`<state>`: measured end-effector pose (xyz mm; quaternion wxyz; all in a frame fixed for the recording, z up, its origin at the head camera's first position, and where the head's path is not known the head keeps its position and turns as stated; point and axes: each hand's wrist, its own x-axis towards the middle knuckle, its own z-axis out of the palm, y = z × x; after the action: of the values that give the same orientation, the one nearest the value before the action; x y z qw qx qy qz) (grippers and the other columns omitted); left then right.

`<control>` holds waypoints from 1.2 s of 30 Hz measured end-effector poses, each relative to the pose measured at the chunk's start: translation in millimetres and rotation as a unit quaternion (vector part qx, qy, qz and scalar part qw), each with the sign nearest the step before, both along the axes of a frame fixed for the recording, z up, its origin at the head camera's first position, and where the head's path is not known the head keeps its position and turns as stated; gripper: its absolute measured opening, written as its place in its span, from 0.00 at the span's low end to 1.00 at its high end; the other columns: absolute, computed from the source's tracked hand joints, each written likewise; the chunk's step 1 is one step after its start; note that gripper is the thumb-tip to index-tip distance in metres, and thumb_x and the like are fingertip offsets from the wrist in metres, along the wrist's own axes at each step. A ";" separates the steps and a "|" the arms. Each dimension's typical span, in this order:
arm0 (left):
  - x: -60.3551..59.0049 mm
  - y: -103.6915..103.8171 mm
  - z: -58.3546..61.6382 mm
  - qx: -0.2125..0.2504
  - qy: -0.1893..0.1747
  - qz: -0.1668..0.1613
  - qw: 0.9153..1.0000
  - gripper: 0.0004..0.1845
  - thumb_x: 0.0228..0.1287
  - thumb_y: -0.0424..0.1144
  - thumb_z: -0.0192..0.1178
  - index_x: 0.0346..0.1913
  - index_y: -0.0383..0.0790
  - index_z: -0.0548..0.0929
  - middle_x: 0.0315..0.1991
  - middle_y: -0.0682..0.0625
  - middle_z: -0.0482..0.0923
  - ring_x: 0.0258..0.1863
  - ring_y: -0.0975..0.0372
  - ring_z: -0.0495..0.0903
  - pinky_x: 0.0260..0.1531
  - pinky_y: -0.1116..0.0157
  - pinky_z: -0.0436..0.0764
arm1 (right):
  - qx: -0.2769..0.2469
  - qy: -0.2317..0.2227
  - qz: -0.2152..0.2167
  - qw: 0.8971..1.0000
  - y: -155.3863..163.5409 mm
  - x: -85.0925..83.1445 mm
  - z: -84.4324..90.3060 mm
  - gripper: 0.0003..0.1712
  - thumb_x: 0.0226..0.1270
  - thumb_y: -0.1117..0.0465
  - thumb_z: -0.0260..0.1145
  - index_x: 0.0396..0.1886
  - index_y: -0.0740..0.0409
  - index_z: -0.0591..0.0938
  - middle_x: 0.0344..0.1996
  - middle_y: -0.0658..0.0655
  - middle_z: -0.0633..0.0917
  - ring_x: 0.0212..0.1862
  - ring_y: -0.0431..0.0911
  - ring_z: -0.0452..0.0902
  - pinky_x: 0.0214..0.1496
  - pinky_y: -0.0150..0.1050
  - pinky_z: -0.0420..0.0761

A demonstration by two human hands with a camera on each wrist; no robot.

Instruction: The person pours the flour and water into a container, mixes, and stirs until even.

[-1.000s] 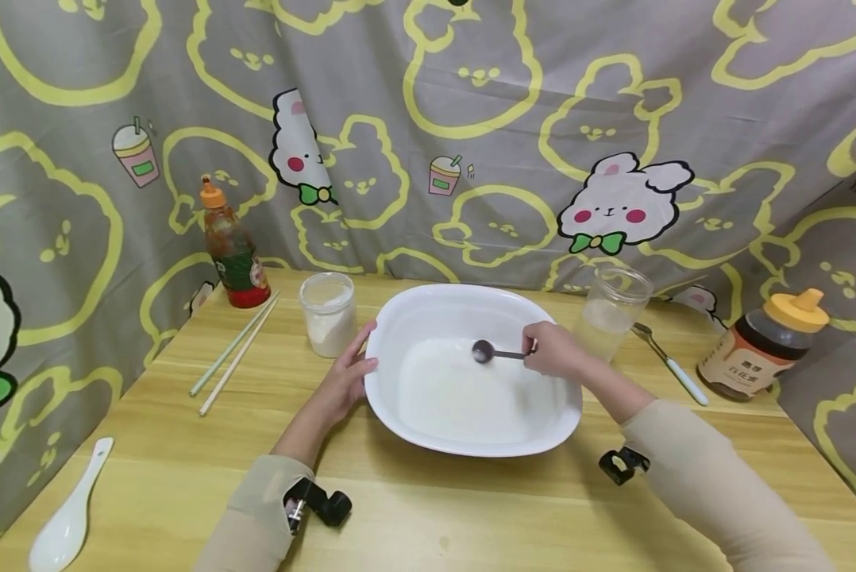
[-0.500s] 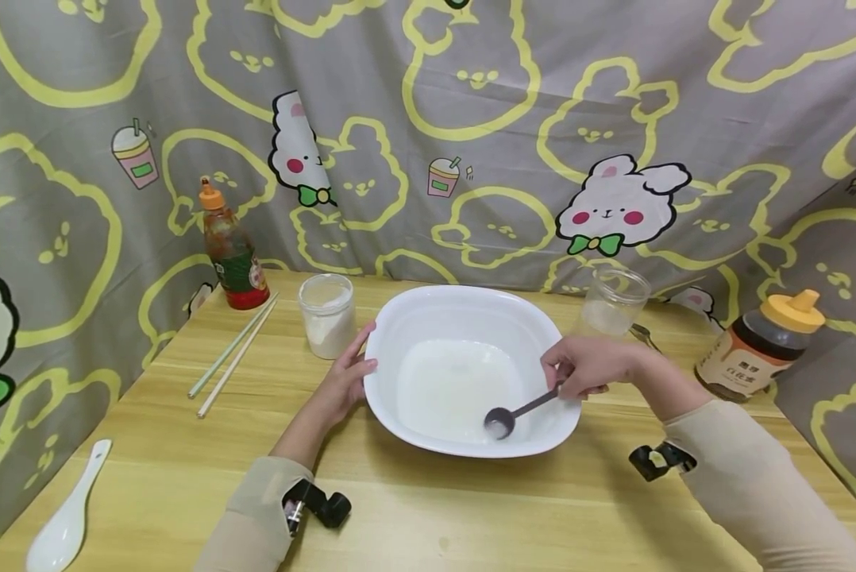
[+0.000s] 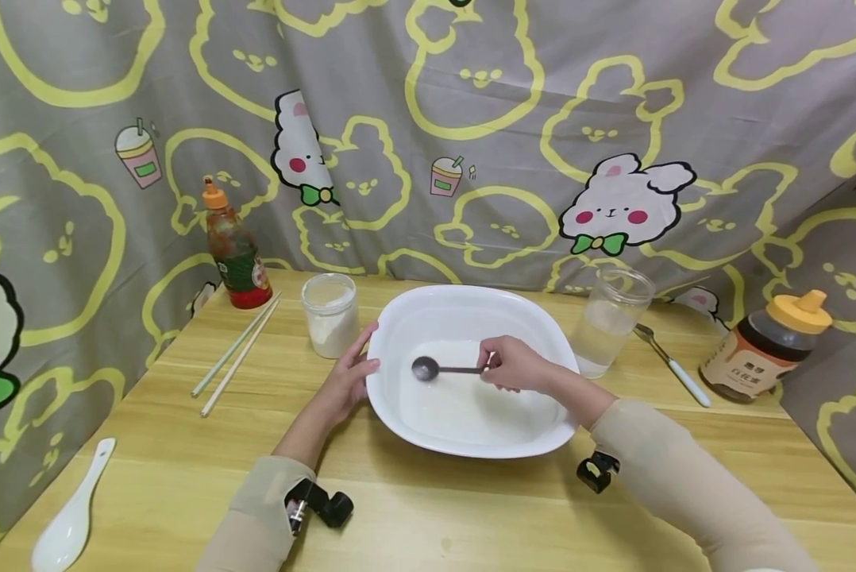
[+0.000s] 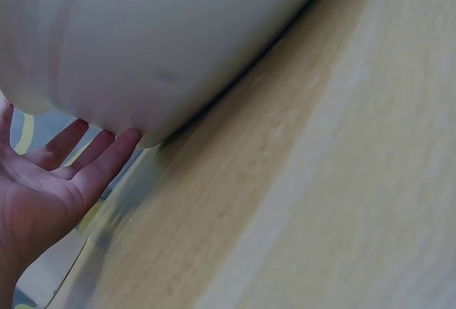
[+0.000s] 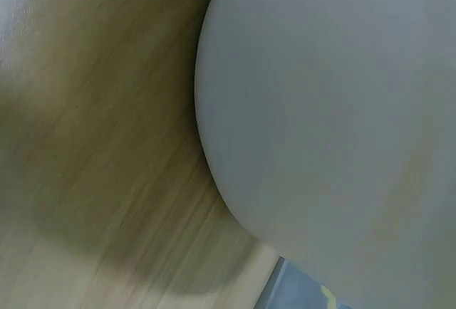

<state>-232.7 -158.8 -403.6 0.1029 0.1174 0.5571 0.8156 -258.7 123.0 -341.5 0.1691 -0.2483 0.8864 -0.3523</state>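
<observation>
A large white basin (image 3: 399,314) stands mid-table with pale liquid in its bottom. My right hand (image 3: 515,364) pinches the handle of a small metal spoon (image 3: 435,369); its bowl sits low in the basin's left half. My left hand (image 3: 347,380) rests with straight fingers against the basin's left outer wall. In the left wrist view those fingers (image 4: 85,156) touch the white wall (image 4: 157,38). The right wrist view shows only the basin's underside (image 5: 335,110) and table wood.
A jar of white powder (image 3: 329,314) stands left of the basin, a clear jar (image 3: 609,318) right of it. A sauce bottle (image 3: 233,250), chopsticks (image 3: 237,353), a white spoon (image 3: 71,516), a fork (image 3: 674,367) and a honey bottle (image 3: 765,349) lie around. Curtain behind.
My right hand swept the spoon from the basin's middle to its near right corner, then across to the left half. The left hand has stayed on the basin's wall.
</observation>
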 end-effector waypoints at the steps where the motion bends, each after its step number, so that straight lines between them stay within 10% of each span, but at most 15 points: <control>1: 0.0 0.1 0.3 -0.001 0.000 0.000 1.000 0.37 0.53 0.35 0.51 0.66 0.52 0.49 0.61 0.35 0.52 0.48 0.46 0.67 0.37 0.54 0.75 | 0.005 0.011 -0.020 1.000 -0.3 -1.2 0.3 0.03 0.51 0.71 0.59 0.26 0.61 0.74 0.09 0.53 0.73 0.10 0.41 0.63 0.09 0.30 0.63; 9: 0.0 -0.4 0.6 -0.004 -0.004 -0.002 1.000 0.36 0.55 0.34 0.50 0.66 0.53 0.49 0.61 0.36 0.51 0.52 0.39 0.60 0.41 0.48 0.70 | 0.090 0.191 -0.091 0.973 22.6 -4.1 8.9 0.06 0.37 0.72 0.58 0.17 0.58 0.73 0.10 0.49 0.71 0.16 0.42 0.64 0.18 0.33 0.66; 13: 0.8 0.4 1.2 -0.006 0.001 -0.001 1.000 0.36 0.55 0.34 0.49 0.66 0.52 0.49 0.61 0.36 0.52 0.51 0.42 0.63 0.39 0.51 0.73 | 0.139 0.209 -0.073 0.965 45.4 -0.5 21.2 0.07 0.35 0.72 0.58 0.14 0.57 0.71 0.12 0.49 0.70 0.18 0.44 0.64 0.18 0.34 0.65; 24: 1.7 0.6 0.9 -0.002 0.011 -0.002 1.000 0.37 0.54 0.35 0.50 0.67 0.51 0.48 0.60 0.35 0.52 0.51 0.43 0.63 0.36 0.56 0.75 | 0.137 -0.027 0.056 0.989 80.3 14.7 64.9 0.06 0.44 0.75 0.55 0.20 0.62 0.73 0.09 0.51 0.70 0.11 0.39 0.60 0.11 0.29 0.60; 36: 1.3 0.8 0.8 -0.002 0.003 0.003 1.000 0.36 0.55 0.34 0.49 0.66 0.52 0.49 0.60 0.36 0.52 0.51 0.42 0.62 0.37 0.53 0.74 | 0.033 -0.135 0.146 0.980 57.8 11.4 35.7 0.06 0.46 0.74 0.57 0.25 0.63 0.76 0.09 0.51 0.70 0.10 0.38 0.59 0.10 0.27 0.60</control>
<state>-231.4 -158.0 -402.7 0.0995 0.1178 0.5594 0.8144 -247.3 180.8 -305.7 0.3449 -0.3190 0.8209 -0.3248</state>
